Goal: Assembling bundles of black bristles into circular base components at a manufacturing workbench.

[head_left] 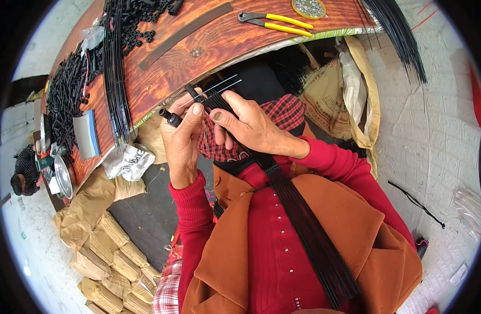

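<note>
**Black rods and a small tube, held over my lap**

My left hand (182,137) is closed around a short black tube (170,118), thumb pressed along its side, with the tube's end poking out toward the desk (209,44). My right hand (249,124) is pinched narrow on a bundle of thin black rods (303,220); the fingers (219,116) meet my left thumb right where the rods cross. The bundle runs from that grip down across my red jumper and orange vest toward the lower right, fanning a little at its far end. Above my hands the tips of a few rods (219,86) stick out past my fingers, pale where they catch the light, reaching to the desk edge.

On the wooden desk, well apart from my hands, lie yellow-handled pliers (280,21) and just beside them a round tin of small metal bits (308,7). A long sheaf of black rods (115,73) lies along the left part of the desk, with a heap of short black tubes (68,89) beside it and a blue-edged block (87,133) near the corner. More rods (400,36) hang off the desk's right end. A crumpled plastic bag (128,161) sits below the desk corner, and paper sacks (107,246) are stacked on the floor to my left.
</note>
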